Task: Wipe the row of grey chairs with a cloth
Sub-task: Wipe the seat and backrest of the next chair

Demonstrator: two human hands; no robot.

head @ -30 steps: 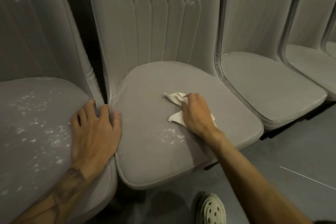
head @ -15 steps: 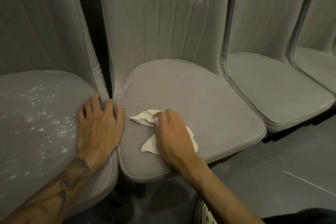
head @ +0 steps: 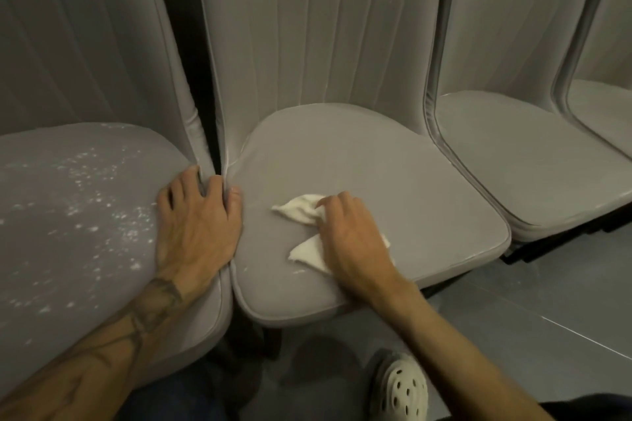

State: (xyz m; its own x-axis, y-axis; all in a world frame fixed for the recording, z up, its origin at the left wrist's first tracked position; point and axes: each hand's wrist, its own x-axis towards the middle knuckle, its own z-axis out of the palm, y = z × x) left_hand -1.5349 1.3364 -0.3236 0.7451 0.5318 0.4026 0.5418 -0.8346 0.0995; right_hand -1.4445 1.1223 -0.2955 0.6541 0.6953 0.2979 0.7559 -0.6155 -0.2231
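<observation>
A row of grey padded chairs runs left to right. My right hand (head: 352,239) presses a crumpled white cloth (head: 302,210) flat on the seat of the middle chair (head: 393,174), near its front. My left hand (head: 198,225) rests palm down, fingers spread, on the right edge of the left chair (head: 85,215), with fingertips in the gap between the two seats. The left chair's seat is speckled with white dust. A small white smear lies on the middle seat just in front of the cloth.
Two more grey chairs (head: 519,164) continue to the right, seats touching. The floor (head: 547,301) is grey tile. My foot in a pale perforated clog (head: 402,390) stands below the middle seat's front edge.
My right hand slid the cloth from the seat's centre toward the front left, then slightly back right. The white dust near the front of the middle seat is mostly gone. My left hand stayed put.
</observation>
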